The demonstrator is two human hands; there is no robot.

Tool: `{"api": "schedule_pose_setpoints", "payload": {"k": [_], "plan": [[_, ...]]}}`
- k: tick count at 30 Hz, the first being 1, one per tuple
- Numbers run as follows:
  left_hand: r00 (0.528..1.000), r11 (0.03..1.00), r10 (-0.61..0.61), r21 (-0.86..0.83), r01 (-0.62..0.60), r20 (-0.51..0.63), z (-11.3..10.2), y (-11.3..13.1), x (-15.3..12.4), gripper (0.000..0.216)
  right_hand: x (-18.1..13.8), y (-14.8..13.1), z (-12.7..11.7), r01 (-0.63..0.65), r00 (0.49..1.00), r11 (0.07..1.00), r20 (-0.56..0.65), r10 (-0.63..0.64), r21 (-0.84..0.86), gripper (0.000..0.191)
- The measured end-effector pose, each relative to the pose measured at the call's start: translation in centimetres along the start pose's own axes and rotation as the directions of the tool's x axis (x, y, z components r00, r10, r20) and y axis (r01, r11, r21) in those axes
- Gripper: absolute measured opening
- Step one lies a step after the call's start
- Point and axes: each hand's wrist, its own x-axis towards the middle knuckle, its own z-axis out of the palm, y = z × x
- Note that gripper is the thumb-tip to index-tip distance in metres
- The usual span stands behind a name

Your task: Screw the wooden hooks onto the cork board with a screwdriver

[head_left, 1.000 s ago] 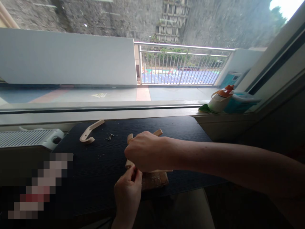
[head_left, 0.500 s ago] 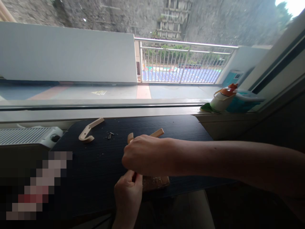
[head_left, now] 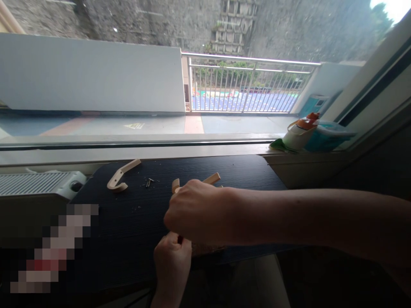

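Note:
My right hand (head_left: 194,209) is a closed fist above the dark table, its forearm reaching in from the right. Whatever its fingers hold is hidden beneath it. Just below and touching or nearly touching it, my left hand (head_left: 172,256) is closed too, thumb and fingers pressed together; their contents do not show. A brown, rough-looking block (head_left: 207,249) lies beside my left hand, mostly covered by the right forearm. Behind my right hand, a light wooden piece (head_left: 212,178) pokes out, with a curved wooden end (head_left: 175,185) to its left.
A curved wooden hook (head_left: 117,176) with holes lies at the table's (head_left: 128,231) back left. Several small screws (head_left: 148,183) sit to its right. On the windowsill stand a white bottle with an orange top (head_left: 300,134) and a teal container (head_left: 330,137). A radiator (head_left: 41,183) is at the left.
My right wrist and forearm have dipped slightly, covering more of the brown block. My left hand stays nearly in place. The wooden hook and screws have not moved on the table.

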Motion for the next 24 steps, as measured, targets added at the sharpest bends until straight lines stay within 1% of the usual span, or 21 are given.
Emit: {"api": "schedule_pose_setpoints", "payload": {"k": [2, 4, 9, 13, 18, 24], "plan": [[1.000, 1.000, 0.003, 0.004, -0.003, 0.003, 0.2, -0.3, -0.2, 0.030, 0.1, -0.8, -0.2, -0.055, 0.998, 0.998, 0.015, 0.055, -0.010, 0.029], [1.000, 1.000, 0.000, 0.010, 0.000, 0.000, 0.3, -0.5, -0.4, 0.031, 0.3, -0.9, -0.2, -0.063, 0.998, 0.998, 0.023, 0.063, -0.008, 0.032], [1.000, 1.000, -0.009, 0.002, 0.009, -0.008, -0.2, 0.2, 0.0, 0.029, 0.6, 0.9, 0.4, 0.029, 0.999, 0.999, 0.018, -0.030, 0.012, 0.021], [1.000, 1.000, 0.012, -0.020, -0.012, -0.010, -0.6, 0.7, 0.4, 0.027, 0.9, 1.9, 0.6, 0.058, 0.998, 0.998, 0.001, -0.058, 0.030, 0.015], [1.000, 0.997, 0.018, -0.077, -0.019, -0.017, -0.3, 0.4, 0.3, 0.029, 1.4, 2.2, 0.5, 0.040, 0.999, 0.998, 0.019, -0.041, 0.038, 0.014], [1.000, 0.993, 0.001, -0.118, -0.001, -0.005, -0.2, 0.3, 0.2, 0.029, 1.7, 2.8, 1.0, -0.016, 0.999, 0.992, 0.040, 0.011, 0.123, 0.011]]}}
